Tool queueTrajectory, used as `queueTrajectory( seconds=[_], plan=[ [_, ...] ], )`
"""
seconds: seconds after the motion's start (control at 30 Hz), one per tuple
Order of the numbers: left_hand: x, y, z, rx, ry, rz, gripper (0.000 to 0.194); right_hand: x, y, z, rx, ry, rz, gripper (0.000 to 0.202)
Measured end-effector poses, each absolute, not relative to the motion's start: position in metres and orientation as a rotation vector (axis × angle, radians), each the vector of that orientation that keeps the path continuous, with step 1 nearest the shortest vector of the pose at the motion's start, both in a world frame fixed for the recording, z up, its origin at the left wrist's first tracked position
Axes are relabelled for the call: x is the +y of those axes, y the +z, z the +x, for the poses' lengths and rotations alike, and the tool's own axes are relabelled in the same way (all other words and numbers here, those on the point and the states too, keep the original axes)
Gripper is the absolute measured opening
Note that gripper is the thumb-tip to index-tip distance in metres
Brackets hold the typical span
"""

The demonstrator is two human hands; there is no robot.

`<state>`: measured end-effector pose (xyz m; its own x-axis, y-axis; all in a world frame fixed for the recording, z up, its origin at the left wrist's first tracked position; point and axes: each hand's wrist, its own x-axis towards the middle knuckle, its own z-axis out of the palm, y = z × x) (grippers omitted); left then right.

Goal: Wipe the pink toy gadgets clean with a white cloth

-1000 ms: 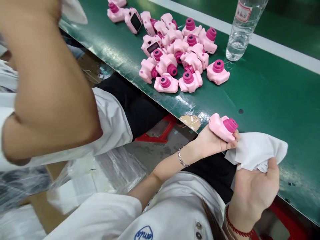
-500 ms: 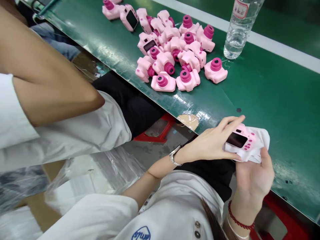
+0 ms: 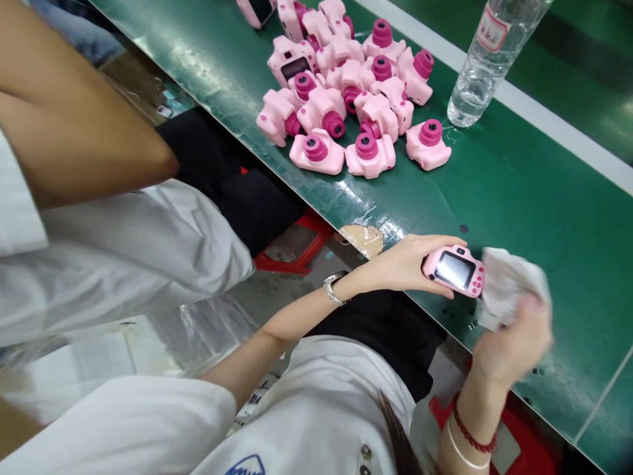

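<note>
A pink toy camera (image 3: pixel 453 269) is gripped at one end by my left hand (image 3: pixel 408 265), its screen and dark pink buttons facing up. My right hand (image 3: pixel 517 340), smeared by motion, is closed on a white cloth (image 3: pixel 512 284). The cloth lies right beside the camera's button end; whether they touch I cannot tell. Both hands are over the near edge of the green table (image 3: pixel 544 218). Farther up the table sits a cluster of several more pink toy cameras (image 3: pixel 341 86), most with dark pink lenses showing.
A clear water bottle (image 3: pixel 477 72) with a red-framed label stands right of the cluster. On the left is a co-worker's bent arm (image 3: pixel 84 112). Tan tape (image 3: pixel 363 239) covers part of the table's edge. Red stools (image 3: pixel 291 254) and plastic-wrapped goods (image 3: pixel 198 330) are below.
My right hand has drawn the cloth off the camera to the right. The camera, earlier lying against the cloth, is now held by my left hand alone, slightly farther left.
</note>
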<state>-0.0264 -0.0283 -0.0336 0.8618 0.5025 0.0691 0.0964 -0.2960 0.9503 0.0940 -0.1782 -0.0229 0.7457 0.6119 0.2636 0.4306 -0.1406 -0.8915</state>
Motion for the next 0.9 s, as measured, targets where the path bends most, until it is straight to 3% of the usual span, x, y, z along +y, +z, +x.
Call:
queueTrajectory(
  seconds=[0.07,0.23,0.33,0.57,0.77,0.9],
  plan=[
    [-0.029,-0.035,-0.026,0.464,0.436,1.818,0.068,-0.167,-0.020,0.089,-1.167,0.146,-1.837,0.027],
    [-0.029,-0.034,-0.025,0.443,0.382,1.802,0.063,-0.155,-0.010,0.088,-1.740,-0.175,-1.834,0.041],
    [-0.028,-0.033,-0.027,0.466,0.397,1.823,0.071,-0.164,-0.008,0.097,-1.681,-0.197,-1.860,0.035],
    [-0.026,-0.035,-0.027,0.399,0.347,1.861,0.075,-0.172,-0.003,0.104,-0.934,-0.463,-2.250,0.031],
    [-0.030,-0.036,-0.028,0.521,0.352,1.786,0.089,-0.143,-0.018,0.067,-1.524,-0.257,-1.974,0.034],
    [-0.030,-0.036,-0.030,0.523,0.339,1.773,0.085,-0.153,-0.030,0.048,-1.609,-0.243,-1.847,0.031]
  ],
)
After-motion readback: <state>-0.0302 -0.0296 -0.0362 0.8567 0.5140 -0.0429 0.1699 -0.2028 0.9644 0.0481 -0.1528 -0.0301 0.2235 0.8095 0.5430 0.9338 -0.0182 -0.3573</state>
